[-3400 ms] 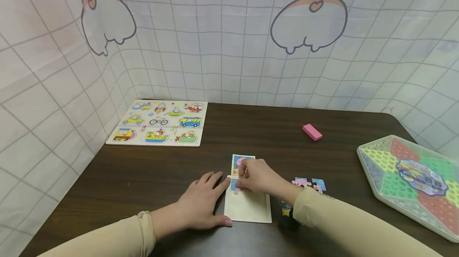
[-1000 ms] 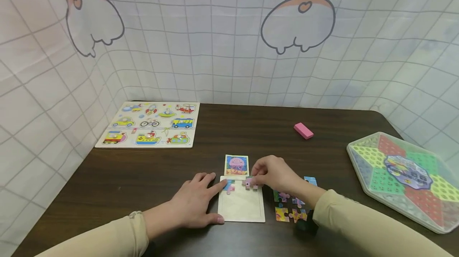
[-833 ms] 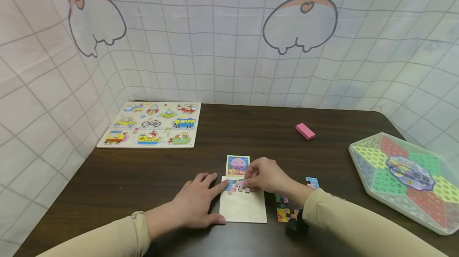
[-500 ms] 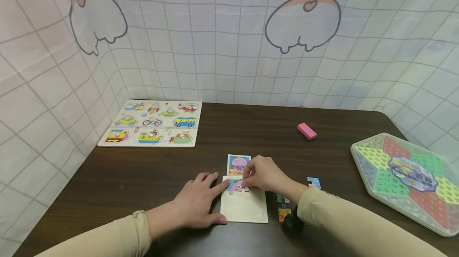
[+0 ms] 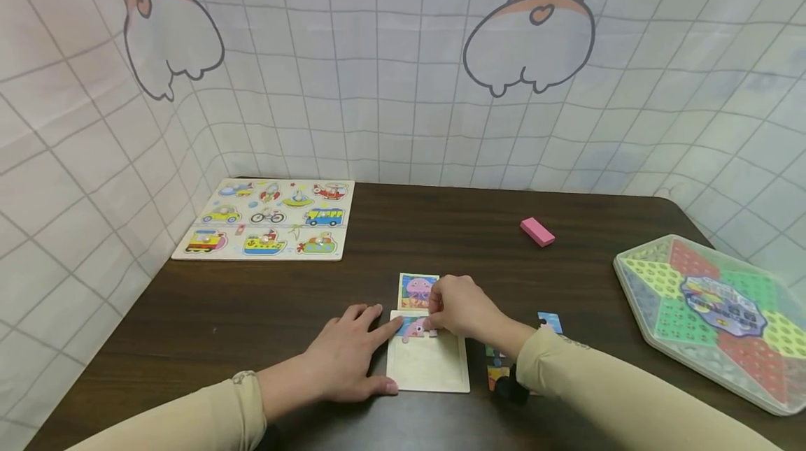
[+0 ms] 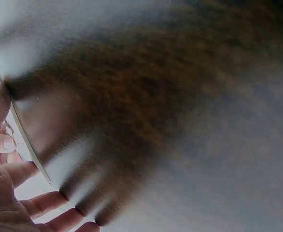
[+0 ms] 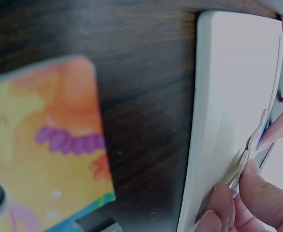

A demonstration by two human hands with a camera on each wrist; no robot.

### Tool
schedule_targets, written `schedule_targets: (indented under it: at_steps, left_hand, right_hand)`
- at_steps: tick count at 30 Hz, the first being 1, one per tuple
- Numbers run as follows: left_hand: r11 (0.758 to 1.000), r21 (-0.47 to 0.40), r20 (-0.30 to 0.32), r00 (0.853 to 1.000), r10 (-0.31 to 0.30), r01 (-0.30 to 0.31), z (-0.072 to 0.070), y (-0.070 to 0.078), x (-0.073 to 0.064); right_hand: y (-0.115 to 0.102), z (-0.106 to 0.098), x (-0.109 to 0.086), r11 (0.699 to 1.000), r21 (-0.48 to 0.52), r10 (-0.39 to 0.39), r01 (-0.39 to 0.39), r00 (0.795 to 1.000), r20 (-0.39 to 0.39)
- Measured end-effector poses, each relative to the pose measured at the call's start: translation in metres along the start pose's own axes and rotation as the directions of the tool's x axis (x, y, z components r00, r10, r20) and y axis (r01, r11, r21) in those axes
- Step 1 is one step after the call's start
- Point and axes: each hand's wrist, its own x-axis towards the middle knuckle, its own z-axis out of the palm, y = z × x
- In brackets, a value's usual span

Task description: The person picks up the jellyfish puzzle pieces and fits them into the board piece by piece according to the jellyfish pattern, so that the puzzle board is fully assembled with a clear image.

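Note:
A pale jigsaw tray (image 5: 428, 367) lies on the dark table. My left hand (image 5: 343, 353) rests at its left side with spread fingers. The left index fingertip touches a blue and pink jigsaw piece at the tray's top left corner; the thumb lies by the lower left edge. Between thumb and fingers, my right hand (image 5: 464, 308) pinches a pink jigsaw piece (image 5: 420, 329) against that first piece. The right wrist view shows the pinched jigsaw piece (image 7: 243, 166) tilted over the tray (image 7: 238, 72). A jellyfish picture card (image 5: 412, 288) stands just beyond the tray, partly covered by the right hand.
Loose jigsaw pieces (image 5: 497, 375) lie right of the tray, partly hidden by the right forearm. A vehicle peg puzzle board (image 5: 267, 220) is at back left, a pink block (image 5: 537, 232) at back right. A hexagonal board game (image 5: 705, 321) lies far right.
Earlier my right hand was at the corner jigsaw piece. It then brought a pink piece over the tray and moved it left against the corner one. My left hand has stayed in place.

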Motion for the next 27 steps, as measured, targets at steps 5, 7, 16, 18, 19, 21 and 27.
schedule_targets:
  at_steps: [5,7,16,18,19,21,27]
  left_hand:
    - [1.0,-0.007,-0.003,1.0,-0.003,0.003,0.001,0.0,-0.001]
    - [1.0,-0.008,-0.007,1.0,-0.001,0.001,0.001,0.0,-0.001]
    - [1.0,-0.012,0.003,1.0,-0.004,0.004,0.0,0.0,0.0]
    - [1.0,-0.006,0.003,1.0,-0.004,0.004,0.0,0.0,0.0]
    - [1.0,-0.003,0.003,1.0,-0.003,0.003,0.0,0.001,0.0]
    - [1.0,0.004,0.002,1.0,-0.003,0.003,0.0,0.001,0.001]
    - [1.0,0.011,0.02,1.0,-0.007,0.007,0.0,0.001,0.002]
  right_hand:
    - [0.003,0.002,-0.001,1.0,0.002,-0.013,0.013,1.0,-0.012]
    - [0.003,0.002,-0.001,1.0,0.002,-0.014,0.015,1.0,-0.014]
    - [0.01,-0.008,-0.014,0.992,0.017,-0.122,0.122,0.992,0.029]
    - [0.015,-0.013,-0.02,0.978,-0.036,-0.202,0.205,0.978,0.059]
    - [0.017,-0.015,-0.023,0.964,-0.08,-0.249,0.255,0.966,0.073]
    - [0.021,-0.019,-0.029,0.915,-0.194,-0.336,0.354,0.934,0.122]
    - [0.03,-0.016,-0.039,0.75,-0.416,-0.45,0.515,0.857,0.25]
